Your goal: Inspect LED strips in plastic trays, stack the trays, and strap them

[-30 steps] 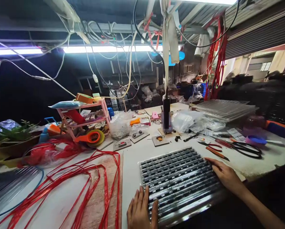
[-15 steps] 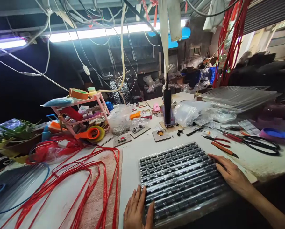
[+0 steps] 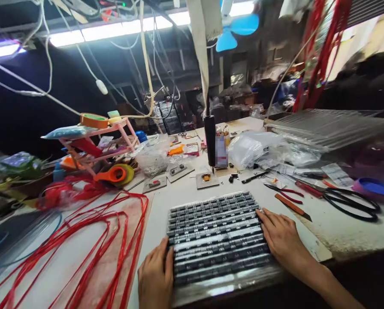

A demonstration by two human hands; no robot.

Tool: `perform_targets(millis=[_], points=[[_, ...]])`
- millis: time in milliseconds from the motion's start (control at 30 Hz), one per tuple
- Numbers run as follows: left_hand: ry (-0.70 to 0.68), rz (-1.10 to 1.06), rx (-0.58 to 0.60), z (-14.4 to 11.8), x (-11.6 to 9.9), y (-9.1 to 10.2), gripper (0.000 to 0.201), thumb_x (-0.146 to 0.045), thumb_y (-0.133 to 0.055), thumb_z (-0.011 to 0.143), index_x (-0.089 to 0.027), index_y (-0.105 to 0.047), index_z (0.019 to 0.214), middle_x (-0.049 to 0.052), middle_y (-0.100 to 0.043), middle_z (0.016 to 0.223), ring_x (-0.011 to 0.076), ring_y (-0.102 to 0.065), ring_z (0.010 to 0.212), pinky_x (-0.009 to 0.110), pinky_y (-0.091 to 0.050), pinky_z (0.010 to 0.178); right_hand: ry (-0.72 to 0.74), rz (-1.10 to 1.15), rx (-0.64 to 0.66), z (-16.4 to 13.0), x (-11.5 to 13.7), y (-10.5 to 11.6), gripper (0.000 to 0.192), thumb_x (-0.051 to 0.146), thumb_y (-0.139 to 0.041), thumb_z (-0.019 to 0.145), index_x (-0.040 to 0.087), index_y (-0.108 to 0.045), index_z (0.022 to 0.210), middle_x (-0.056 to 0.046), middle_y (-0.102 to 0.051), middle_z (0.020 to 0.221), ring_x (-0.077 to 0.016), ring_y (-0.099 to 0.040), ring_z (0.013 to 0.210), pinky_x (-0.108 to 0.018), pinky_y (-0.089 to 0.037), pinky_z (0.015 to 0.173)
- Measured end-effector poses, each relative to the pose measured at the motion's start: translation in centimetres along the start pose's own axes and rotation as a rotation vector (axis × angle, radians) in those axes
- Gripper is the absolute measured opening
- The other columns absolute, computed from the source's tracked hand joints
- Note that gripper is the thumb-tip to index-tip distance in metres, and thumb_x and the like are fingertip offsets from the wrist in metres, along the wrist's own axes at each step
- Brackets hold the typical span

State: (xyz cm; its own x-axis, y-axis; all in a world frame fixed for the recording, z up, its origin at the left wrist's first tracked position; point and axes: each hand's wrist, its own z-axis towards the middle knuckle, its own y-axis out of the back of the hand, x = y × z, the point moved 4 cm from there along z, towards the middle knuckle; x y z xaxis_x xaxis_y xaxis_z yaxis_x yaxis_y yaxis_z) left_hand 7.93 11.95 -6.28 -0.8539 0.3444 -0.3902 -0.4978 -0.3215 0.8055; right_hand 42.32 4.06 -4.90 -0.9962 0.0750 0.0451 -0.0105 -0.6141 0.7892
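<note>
Left hand point(image 3: 155, 279) flat against the left edge of a flat rectangular tray of black components in rows under clear film point(image 3: 216, 238), fingers together and straight, wrist cut off by the lower frame edge. Right hand point(image 3: 281, 240) laid over the tray's right edge, fingers slightly spread and pressed on the rows; thumb hidden, so grip underneath impossible to tell. Tray lying on the white worktable point(image 3: 336, 227) at its near edge, front rim blurred by glare. Just right of the right hand, an orange-handled blade point(image 3: 292, 207) and red-handled cutters point(image 3: 283, 190); farther right, black-handled large scissors point(image 3: 349, 201). Left of the tray, loose loops of red plastic strapping point(image 3: 92, 227) over a reddish board. Behind the tray, a black cylindrical tool hanging from a cord point(image 3: 210, 139), label beside it blurred. Stack of clear trays point(image 3: 327, 126) at right, smeared by motion. Pink small rack point(image 3: 98, 143) at left with an orange tape dispenser point(image 3: 114, 174) below.
</note>
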Motion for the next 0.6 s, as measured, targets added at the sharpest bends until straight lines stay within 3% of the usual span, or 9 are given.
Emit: perform_targets(millis=[233,433,533,600], points=[[0.103,-0.155,0.121,0.0,-2.3,0.8,0.046,-0.035,-0.038,0.091,-0.018,-0.048,0.132,0.010,-0.048,0.139,0.0225,-0.043,0.129,0.049,-0.031,0.108,0.083,0.182,0.012,-1.5,-1.5,-0.5,0.044,0.035,-0.025,0.096,0.017,-0.049,0.129,-0.015,-0.055,0.129,-0.0279,-0.053,0.117,-0.048,-0.041,0.089],[0.238,-0.352,0.141,-0.1,-2.5,1.6,0.042,-0.036,-0.041,0.090,-0.020,-0.054,0.127,0.008,-0.049,0.137,0.0202,-0.037,0.133,0.046,-0.025,0.112,-0.104,0.473,0.160,-2.0,-2.3,-0.9,0.046,0.045,-0.029,0.094,0.023,-0.049,0.130,-0.013,-0.047,0.138,-0.0306,-0.044,0.127,-0.055,-0.040,0.097],[0.296,-0.518,0.126,0.2,-2.9,2.4,0.043,-0.039,-0.043,0.089,-0.019,-0.057,0.125,0.008,-0.048,0.138,0.0203,-0.035,0.134,0.044,-0.023,0.113,-0.143,0.566,0.164,-1.2,-2.0,0.5,0.047,0.048,-0.033,0.092,0.024,-0.049,0.130,-0.011,-0.038,0.144,-0.0316,-0.036,0.132,-0.058,-0.034,0.104],[0.319,-0.646,0.089,0.3,-3.4,3.2,0.044,-0.040,-0.049,0.087,-0.019,-0.057,0.124,0.008,-0.047,0.139,0.0216,-0.037,0.133,0.043,-0.025,0.113,-0.128,0.594,0.129,-0.2,-1.9,2.5,0.048,0.049,-0.036,0.091,0.026,-0.047,0.132,-0.008,-0.033,0.147,-0.0329,-0.031,0.134,-0.059,-0.029,0.107]])
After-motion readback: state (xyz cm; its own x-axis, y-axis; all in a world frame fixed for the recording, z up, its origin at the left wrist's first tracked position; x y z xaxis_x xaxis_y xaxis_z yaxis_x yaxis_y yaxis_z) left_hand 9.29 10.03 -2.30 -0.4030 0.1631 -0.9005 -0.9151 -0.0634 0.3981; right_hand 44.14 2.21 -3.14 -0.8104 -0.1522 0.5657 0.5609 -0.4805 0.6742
